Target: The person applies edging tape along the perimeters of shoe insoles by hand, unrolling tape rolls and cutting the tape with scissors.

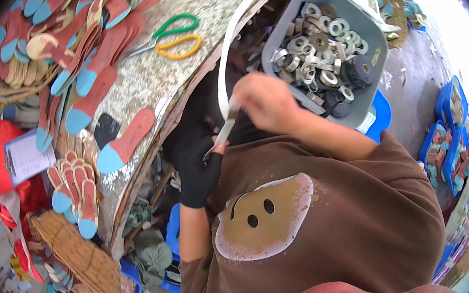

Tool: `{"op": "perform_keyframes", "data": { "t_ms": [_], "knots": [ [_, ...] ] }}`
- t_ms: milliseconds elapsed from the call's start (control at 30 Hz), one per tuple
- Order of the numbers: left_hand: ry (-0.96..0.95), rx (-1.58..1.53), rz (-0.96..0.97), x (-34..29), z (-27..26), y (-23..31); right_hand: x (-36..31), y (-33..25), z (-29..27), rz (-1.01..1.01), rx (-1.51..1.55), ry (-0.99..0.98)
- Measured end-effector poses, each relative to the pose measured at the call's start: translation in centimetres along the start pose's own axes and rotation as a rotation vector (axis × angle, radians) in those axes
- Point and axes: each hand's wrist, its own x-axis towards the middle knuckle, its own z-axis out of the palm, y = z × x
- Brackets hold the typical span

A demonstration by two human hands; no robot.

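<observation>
My left hand [199, 176], in a black glove that leaves the fingertips bare, is closed on the lower end of a narrow white strip [224, 131] in front of my chest. At the strip's upper end, my right hand [266, 103] has its fingers closed on it and is smeared by motion. A long white band [226, 45] hangs over the table edge and curves down to this spot. Whether band and strip are one piece, I cannot tell. Green-and-yellow-handled scissors [174, 37] lie on the table, and a red insole with a blue heel [126, 141] is nearest my left hand.
A grey bin [283, 20] full of tape rolls stands right of the worn table [193, 2]. Stacked red-and-blue insoles [97, 52] cover the table's left end. A clipboard [29, 155] sits at far left, blue baskets [460, 162] at far right.
</observation>
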Motion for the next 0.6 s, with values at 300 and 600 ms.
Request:
{"op": "perform_keyframes", "data": {
  "t_ms": [300, 600],
  "knots": [
    [0.210, 0.458, 0.053, -2.1, -0.8, -2.9, -18.4, 20.1, -26.8, 0.813, -0.732, 0.715],
    [0.323, 0.512, 0.040, -3.2, -2.9, -5.3, -36.3, 21.6, -40.4, 1.284, -1.598, 1.312]
  ]
}}
